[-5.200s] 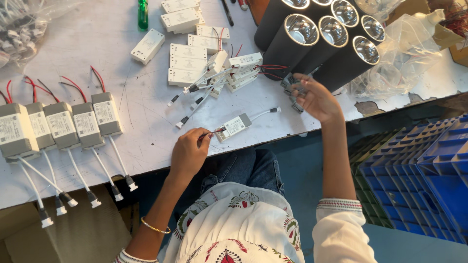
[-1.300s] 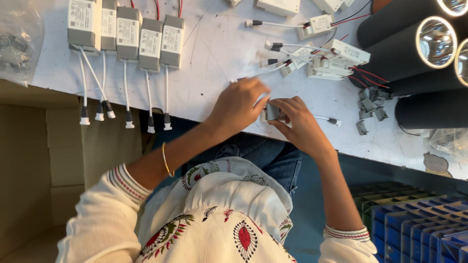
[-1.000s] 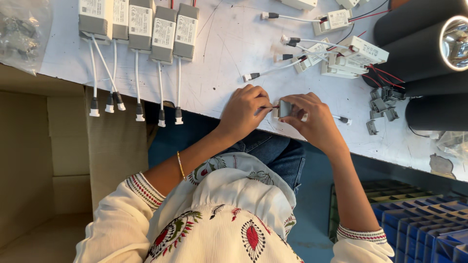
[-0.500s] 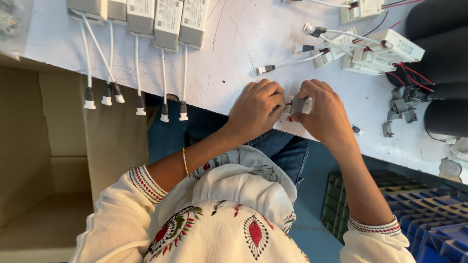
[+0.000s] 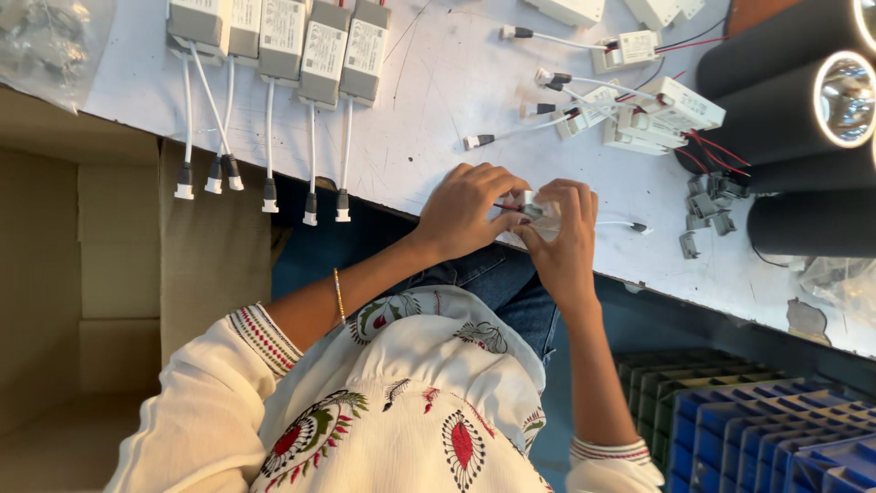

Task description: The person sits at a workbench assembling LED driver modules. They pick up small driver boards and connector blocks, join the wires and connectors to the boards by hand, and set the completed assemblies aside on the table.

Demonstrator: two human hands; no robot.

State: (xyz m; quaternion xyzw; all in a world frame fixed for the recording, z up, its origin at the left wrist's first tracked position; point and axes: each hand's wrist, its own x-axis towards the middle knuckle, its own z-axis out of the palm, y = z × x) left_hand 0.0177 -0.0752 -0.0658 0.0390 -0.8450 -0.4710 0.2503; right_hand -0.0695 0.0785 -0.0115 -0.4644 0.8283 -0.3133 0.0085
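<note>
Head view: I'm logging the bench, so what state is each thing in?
Small white plastic driver box: held between both hands at the table edge.
Left hand: gripping the box.
Right hand: gripping the box.
Row of white rectangular drivers: lined up, white leads hanging over the edge.
Black cylindrical lamp housings: lying on their sides.

Both hands [image 5: 520, 219] now closer together
</note>
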